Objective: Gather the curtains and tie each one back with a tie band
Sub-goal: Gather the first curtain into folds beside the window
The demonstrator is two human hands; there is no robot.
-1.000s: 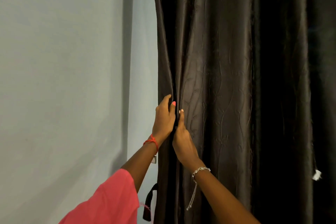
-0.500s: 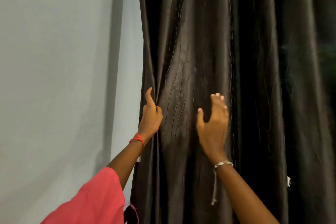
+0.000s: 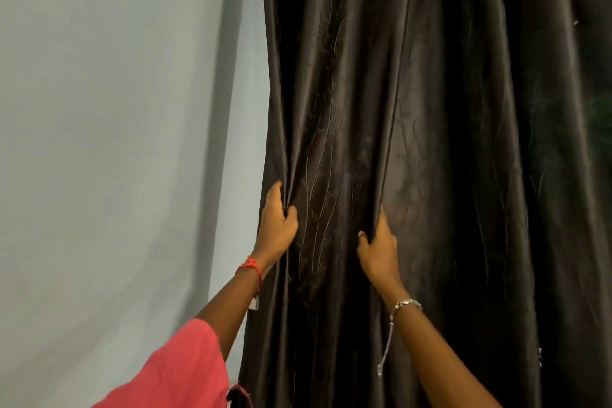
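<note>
Two hands: both were up on the curtain [image 3: 414, 142], side by side at about the same height, with a span of cloth between them.
Curtain: dark brown and glossy, it hung in long upright folds, with a faint stitched pattern of stems on the panel between the hands; it filled everything right of the wall [image 3: 99, 142].
Left hand [image 3: 276, 228]: it sat right at the curtain's left edge, fingers tucked behind the cloth and thumb pressed on the front, closed tight on a pinch of that edge fold.
Right hand [image 3: 379, 247]: it was further into the curtain, to the right of the left hand, fingers curled out of sight into a deep fold and thumb on the near side, clamped on that pleat.
Cloth between the hands: it bowed forward a little, creases running up from both grips.
Red thread [image 3: 251, 267]: it was tied round the left wrist, just beside the curtain's edge.
Silver bracelet [image 3: 405, 305]: it ringed the right wrist, in front of the curtain, a loose end dangling below.
Pink sleeve [image 3: 178, 371]: it covered the left arm low down, left of the curtain's edge.
Wall: pale grey and plain, it met the curtain's left edge, with a darker upright band of shadow near that edge.
Tie band: I could not tell where it was.
</note>
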